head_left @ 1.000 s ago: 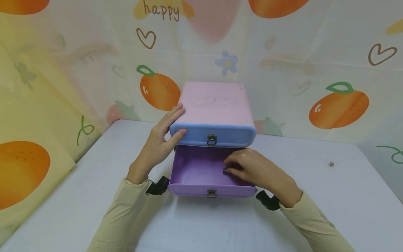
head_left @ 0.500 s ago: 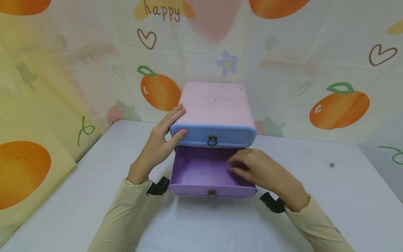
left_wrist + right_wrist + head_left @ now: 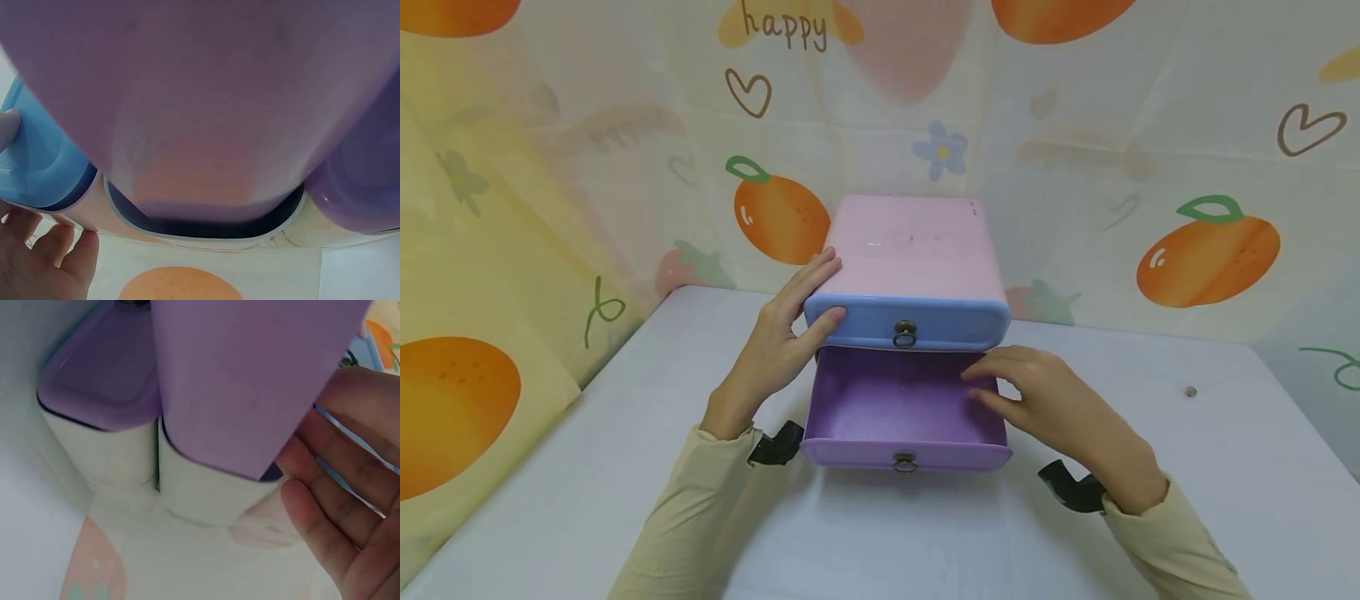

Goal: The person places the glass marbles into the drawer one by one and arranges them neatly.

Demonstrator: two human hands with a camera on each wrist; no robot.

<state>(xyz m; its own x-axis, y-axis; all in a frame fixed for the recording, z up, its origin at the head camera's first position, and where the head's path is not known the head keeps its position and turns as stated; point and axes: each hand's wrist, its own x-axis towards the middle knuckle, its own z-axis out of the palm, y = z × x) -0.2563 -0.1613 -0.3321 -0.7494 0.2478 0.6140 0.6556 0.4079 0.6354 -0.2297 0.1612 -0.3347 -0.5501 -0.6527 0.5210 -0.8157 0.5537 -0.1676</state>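
Observation:
A pink cabinet [image 3: 917, 250] stands on the white table. Its top blue drawer [image 3: 865, 323], with a ring pull, is closed, while the purple drawer [image 3: 853, 454] beneath is pulled far out. My left hand [image 3: 767, 346] rests on the cabinet's left front corner, thumb on the blue front and fingers along the side. At the right side of the purple drawer is my right hand [image 3: 1048, 396], thumb and fingers apart, fingertips overlapping the drawer's side. Nothing shows between them in the right wrist view. A lower purple drawer front [image 3: 103, 369] is closed.
A small round brownish thing [image 3: 1190, 392] lies on the table at the right. Behind the cabinet hangs a fruit-printed cloth [image 3: 1075, 125]. Dark camera mounts [image 3: 1071, 490] stick out from both wrists.
My right hand has moved rightward out of the purple drawer, its fingers spreading. The small dark thing at its fingertips one second ago no longer shows. My left hand stays put.

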